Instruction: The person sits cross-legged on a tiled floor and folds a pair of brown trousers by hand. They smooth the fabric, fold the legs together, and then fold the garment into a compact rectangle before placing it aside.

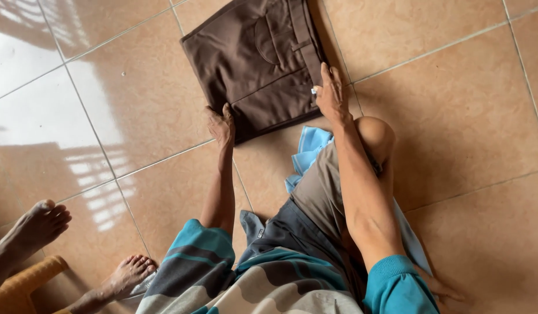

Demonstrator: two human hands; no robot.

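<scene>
Trousers (254,61): folded brown pair, flat on the tiled floor (455,116); long axis runs from the fingers away and slightly left, waistband along the right edge.
Left hand (221,124): fingers curled over the near left corner of the trousers, gripping the edge.
Right hand (331,95): fingers stretched flat, pressing the near right edge by the waistband.
Blue cloth (308,152): on the floor just behind the right hand, partly under the knee.
Other feet (42,224): bare, well left of the left hand.
Containers: none in view.
</scene>
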